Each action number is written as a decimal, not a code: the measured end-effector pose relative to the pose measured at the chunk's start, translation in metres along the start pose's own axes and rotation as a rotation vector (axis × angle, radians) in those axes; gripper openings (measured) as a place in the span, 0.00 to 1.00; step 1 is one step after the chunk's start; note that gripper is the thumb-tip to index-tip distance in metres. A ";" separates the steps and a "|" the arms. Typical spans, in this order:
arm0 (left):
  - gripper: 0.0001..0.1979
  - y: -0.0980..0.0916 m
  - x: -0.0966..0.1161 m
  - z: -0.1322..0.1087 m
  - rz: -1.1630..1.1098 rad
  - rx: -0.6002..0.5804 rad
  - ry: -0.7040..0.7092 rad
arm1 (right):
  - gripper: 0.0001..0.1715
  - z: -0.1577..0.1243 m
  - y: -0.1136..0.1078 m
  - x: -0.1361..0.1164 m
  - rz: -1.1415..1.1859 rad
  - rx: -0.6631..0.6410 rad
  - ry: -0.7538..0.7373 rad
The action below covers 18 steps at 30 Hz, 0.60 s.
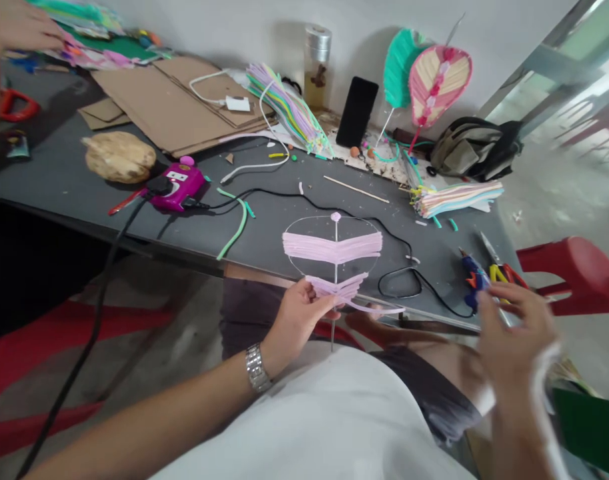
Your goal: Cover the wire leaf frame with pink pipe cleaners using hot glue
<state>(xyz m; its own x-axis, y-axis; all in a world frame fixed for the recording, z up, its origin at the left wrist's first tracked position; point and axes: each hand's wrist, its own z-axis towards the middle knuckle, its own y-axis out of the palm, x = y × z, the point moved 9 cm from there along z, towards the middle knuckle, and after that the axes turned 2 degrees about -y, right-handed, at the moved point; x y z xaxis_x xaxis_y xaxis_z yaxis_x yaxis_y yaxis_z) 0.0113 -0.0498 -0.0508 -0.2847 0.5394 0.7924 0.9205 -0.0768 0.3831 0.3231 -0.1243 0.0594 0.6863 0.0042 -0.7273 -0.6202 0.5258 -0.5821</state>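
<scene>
My left hand point(304, 313) pinches the lower part of a leaf-shaped wire frame point(336, 269) on a thin metal stem. Pale pink fuzzy strips point(333, 248) cross the frame in a V-shaped band, with shorter ones lower down near my fingers. One loose pink strip point(377, 309) trails to the right from the pinched spot. Slightly blurred, my right hand point(519, 327) is over the table's right edge with thumb and fingers apart. Beside its fingertips lies a blue glue gun point(475, 272), partly covered by the hand.
Scissors point(499, 263) lie past the glue gun. A black cord point(304, 195) runs from a purple power socket point(179, 185) across the table. Two finished fans point(439, 83), a phone point(357, 111) and strip bundles point(292, 110) stand or lie behind. Another person's hand point(27, 27) is at upper left.
</scene>
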 end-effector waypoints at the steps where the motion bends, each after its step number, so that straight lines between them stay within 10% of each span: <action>1: 0.17 0.001 -0.001 0.000 0.008 -0.001 0.002 | 0.03 -0.010 0.016 -0.037 -0.127 0.041 -0.187; 4: 0.17 0.003 -0.004 0.000 0.016 -0.010 0.012 | 0.03 -0.042 0.107 -0.109 -0.163 -0.313 -0.550; 7: 0.18 0.003 -0.003 -0.001 -0.009 -0.015 0.020 | 0.10 -0.054 0.148 -0.125 -0.168 -0.418 -0.615; 18: 0.16 0.005 0.000 0.000 -0.043 -0.031 0.011 | 0.16 -0.046 0.144 -0.126 -0.259 -0.424 -0.710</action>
<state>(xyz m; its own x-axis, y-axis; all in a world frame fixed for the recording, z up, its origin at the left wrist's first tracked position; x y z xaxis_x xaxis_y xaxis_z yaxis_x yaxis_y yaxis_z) 0.0160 -0.0500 -0.0492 -0.3272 0.5339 0.7797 0.8986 -0.0794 0.4315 0.1293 -0.0881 0.0506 0.8126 0.5328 -0.2361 -0.4038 0.2227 -0.8873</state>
